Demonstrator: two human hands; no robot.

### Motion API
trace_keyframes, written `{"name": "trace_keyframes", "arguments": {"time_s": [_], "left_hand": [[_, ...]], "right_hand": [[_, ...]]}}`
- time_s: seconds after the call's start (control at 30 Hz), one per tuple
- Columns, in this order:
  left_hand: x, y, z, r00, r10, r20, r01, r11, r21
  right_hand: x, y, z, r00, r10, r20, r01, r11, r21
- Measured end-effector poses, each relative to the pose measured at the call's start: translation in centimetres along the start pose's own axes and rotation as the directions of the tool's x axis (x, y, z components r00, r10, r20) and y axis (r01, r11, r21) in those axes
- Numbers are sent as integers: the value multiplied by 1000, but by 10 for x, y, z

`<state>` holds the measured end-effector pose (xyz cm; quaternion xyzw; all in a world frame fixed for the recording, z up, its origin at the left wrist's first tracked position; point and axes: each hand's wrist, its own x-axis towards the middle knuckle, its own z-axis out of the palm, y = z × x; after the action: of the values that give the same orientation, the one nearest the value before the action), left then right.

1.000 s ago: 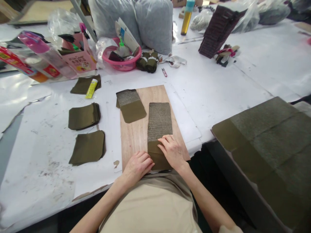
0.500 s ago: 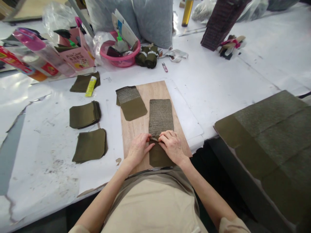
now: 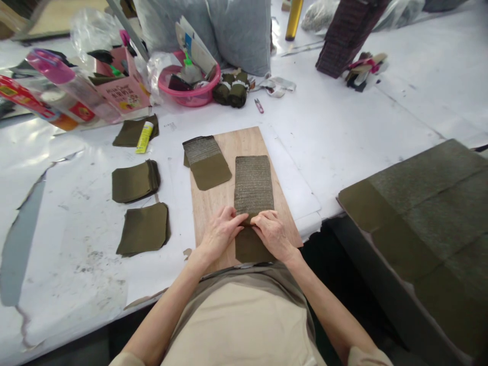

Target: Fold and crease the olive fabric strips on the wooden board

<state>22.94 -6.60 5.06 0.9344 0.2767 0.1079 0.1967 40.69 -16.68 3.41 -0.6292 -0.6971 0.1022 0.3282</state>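
A long olive fabric piece (image 3: 253, 183) lies lengthwise on a wooden board (image 3: 213, 223). Its far part is speckled grey, its near part plain olive. Across its middle runs a small fold, where both hands meet the cloth. My left hand (image 3: 221, 231) has its fingertips pressed together on the left end of this fold. At the right end, my right hand (image 3: 272, 231) pinches the fabric, its fingers curled. What lies under the fingertips is hidden. Beyond my left hand, a second fabric piece (image 3: 210, 170), part speckled and part olive, rests on the board over another olive piece.
Olive fabric stacks (image 3: 143, 229) line the left side, the farthest under a yellow tube (image 3: 145, 137). Behind are a pink basket (image 3: 190, 96), rolled dark cloth (image 3: 238, 91) and small thread snips (image 3: 259, 105). Large speckled olive sheets (image 3: 430, 203) lie at the right.
The left fingers have shifted slightly right along the fold. Plain olive cloth now shows between the hands, where a raised speckled edge was before. The right hand has barely moved.
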Motion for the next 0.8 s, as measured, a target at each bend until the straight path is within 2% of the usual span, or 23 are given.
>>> {"name": "trace_keyframes", "arguments": {"time_s": [0.1,0.23,0.37,0.47,0.57,0.8], "left_hand": [[6,0,-6,997,38,68,-38,999,1],[6,-13,-7,996,-6,91,2,999,44],[-1,-19,-4,998,-56,1,56,992,113],[0,-14,-2,999,-23,-33,25,996,87],[5,-7,0,998,31,49,-32,999,27],[11,-9,5,996,6,91,0,998,-62]], "right_hand": [[0,0,-1,1000,1,7,-1,1000,-5],[0,1,-2,998,63,-11,-63,998,-10],[-1,2,-3,997,81,-12,-81,997,1],[-1,3,-4,997,74,12,-74,997,-3],[-1,4,-4,996,82,33,-81,997,-11],[-11,16,-17,985,165,46,-161,984,-81]]}}
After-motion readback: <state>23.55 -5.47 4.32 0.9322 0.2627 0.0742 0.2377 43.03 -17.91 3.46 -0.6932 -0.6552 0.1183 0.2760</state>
